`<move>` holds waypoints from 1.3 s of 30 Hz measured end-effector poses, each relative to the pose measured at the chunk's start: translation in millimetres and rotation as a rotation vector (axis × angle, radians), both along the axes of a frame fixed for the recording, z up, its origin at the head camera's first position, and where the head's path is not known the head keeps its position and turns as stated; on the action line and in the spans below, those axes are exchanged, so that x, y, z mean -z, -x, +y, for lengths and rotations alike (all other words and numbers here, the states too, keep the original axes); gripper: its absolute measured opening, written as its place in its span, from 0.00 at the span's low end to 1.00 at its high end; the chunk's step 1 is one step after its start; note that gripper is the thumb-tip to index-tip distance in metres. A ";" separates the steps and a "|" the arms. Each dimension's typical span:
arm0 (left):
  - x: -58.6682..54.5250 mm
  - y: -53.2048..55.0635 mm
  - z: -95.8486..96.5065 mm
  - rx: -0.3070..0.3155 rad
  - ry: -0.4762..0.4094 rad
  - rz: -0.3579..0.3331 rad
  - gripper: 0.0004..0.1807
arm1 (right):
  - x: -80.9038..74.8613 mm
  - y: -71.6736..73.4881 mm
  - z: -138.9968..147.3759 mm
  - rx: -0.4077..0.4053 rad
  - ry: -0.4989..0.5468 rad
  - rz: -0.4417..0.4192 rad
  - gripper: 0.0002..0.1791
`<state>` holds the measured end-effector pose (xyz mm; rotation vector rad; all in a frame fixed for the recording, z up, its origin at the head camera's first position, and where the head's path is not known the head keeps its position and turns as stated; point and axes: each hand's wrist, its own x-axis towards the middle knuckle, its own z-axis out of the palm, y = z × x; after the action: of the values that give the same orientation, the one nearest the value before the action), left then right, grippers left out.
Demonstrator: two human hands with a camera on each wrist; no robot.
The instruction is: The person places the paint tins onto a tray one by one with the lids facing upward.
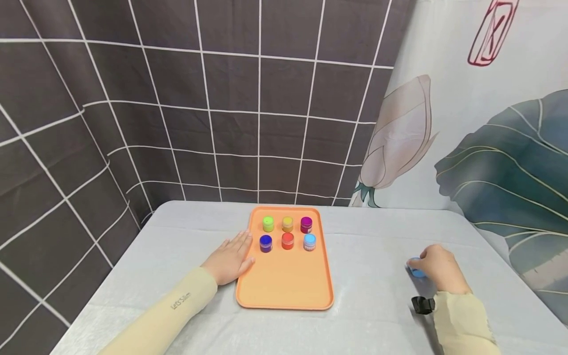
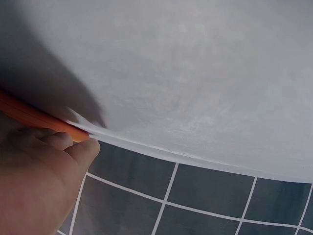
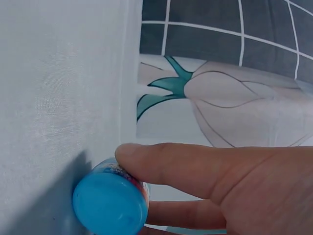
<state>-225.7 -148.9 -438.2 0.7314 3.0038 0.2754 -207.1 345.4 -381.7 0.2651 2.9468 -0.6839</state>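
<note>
An orange tray (image 1: 284, 281) lies on the table with several small lidded jars in two rows on its far half. The back row has a green jar (image 1: 268, 224), a yellow jar (image 1: 287, 224) and a purple jar (image 1: 306, 225). In front stand a dark blue jar (image 1: 266, 243), a red jar (image 1: 287, 241) and a light blue jar (image 1: 309, 242). My left hand (image 1: 228, 259) rests on the tray's left rim, fingers extended. Far to the right, my right hand (image 1: 439, 268) pinches a blue-lidded jar (image 3: 110, 203) by its side; whether it touches the table is unclear.
A pale cloth covers the table (image 1: 364, 276). Behind and at the left hangs a dark curtain (image 1: 230, 128) with a white grid. A white curtain (image 1: 443, 187) with flower and leaf prints hangs at the right. The right wrist wears a black device (image 1: 422, 305).
</note>
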 end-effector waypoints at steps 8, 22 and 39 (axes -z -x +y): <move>-2.1 -0.9 0.4 -0.002 -0.005 -0.012 0.37 | 1.2 0.0 0.7 0.005 0.025 -0.015 0.22; -0.3 -0.1 -0.3 0.000 -0.008 0.000 0.38 | 1.9 4.1 -11.3 -0.042 0.022 0.112 0.23; 0.3 -0.7 -0.4 -0.005 -0.004 -0.002 0.37 | 5.4 3.0 -60.2 -0.121 0.117 0.376 0.22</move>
<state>-224.9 -149.3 -438.4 0.7239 3.0046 0.2816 -210.1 285.2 -387.1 -0.0611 3.2176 -0.9803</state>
